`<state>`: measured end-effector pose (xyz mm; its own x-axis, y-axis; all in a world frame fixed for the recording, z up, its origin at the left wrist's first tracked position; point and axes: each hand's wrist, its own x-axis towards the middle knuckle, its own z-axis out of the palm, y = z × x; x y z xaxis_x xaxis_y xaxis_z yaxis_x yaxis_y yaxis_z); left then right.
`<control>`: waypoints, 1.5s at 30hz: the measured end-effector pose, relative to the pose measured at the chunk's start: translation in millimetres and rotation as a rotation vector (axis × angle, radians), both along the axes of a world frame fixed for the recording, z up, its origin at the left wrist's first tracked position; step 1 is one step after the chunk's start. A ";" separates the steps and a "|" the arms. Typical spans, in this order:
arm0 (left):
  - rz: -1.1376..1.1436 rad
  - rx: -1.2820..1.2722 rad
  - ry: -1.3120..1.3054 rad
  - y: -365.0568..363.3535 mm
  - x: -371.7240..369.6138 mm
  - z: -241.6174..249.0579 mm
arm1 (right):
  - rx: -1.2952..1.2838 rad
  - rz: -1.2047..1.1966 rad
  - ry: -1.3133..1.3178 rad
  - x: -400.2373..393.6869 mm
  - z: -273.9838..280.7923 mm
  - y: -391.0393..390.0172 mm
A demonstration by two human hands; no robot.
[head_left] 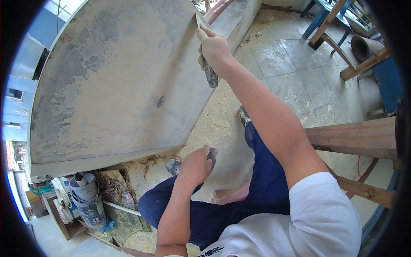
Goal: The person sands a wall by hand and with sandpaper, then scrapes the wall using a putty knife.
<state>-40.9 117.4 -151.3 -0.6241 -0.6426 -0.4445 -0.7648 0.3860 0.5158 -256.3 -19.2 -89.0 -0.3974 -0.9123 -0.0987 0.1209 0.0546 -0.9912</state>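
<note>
My right hand point(214, 49) is closed around a scraper-like tool point(210, 75); its dark, stained handle sticks out below the fist and its pale flat blade points up at the wall's edge. The plastered wall point(124, 73) is grey with rough, darker patches on its left side and a small dark mark point(161, 101) lower down. Below the wall's lower corner, my left hand point(198, 162) is held with curled fingers over the dusty floor. What it holds, if anything, I cannot make out.
Stained buckets point(90, 205) stand at the lower left beside rough stone point(115, 188). A wooden beam point(351, 135) reaches in from the right. Blue furniture point(317, 25) and a round clay-like pot point(364, 48) are at the upper right, on the tiled floor point(295, 64).
</note>
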 end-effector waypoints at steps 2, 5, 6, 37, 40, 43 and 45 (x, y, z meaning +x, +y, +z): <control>-0.015 -0.041 0.009 -0.7 1.5 -3.4 | 0.013 -0.078 -0.084 -0.3 4.7 -6.4; -0.008 -0.005 0.026 -2.3 7.6 -9.4 | 0.076 0.030 0.000 2.8 10.0 8.6; -0.009 -0.002 0.028 -3.6 6.7 -10.0 | 0.078 0.029 0.002 -1.6 9.3 1.9; -0.040 0.027 -0.047 -5.8 -7.5 -12.5 | 0.135 -0.034 -0.074 -9.2 4.9 0.4; -0.033 0.003 -0.041 -6.3 -6.3 -15.6 | 0.138 -0.012 -0.069 -10.4 4.2 -5.0; -0.037 -0.006 -0.068 -2.8 -6.8 -17.6 | 0.119 -0.076 -0.091 -13.6 3.5 -9.9; -0.045 -0.024 -0.069 -8.7 -3.0 -16.0 | 0.090 -0.111 -0.123 -9.8 6.7 -12.6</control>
<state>-43.9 108.7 -167.3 -0.6211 -0.6254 -0.4724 -0.7798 0.4323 0.4529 -266.1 -31.8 -82.3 -0.4753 -0.8486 -0.2323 0.2514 0.1220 -0.9602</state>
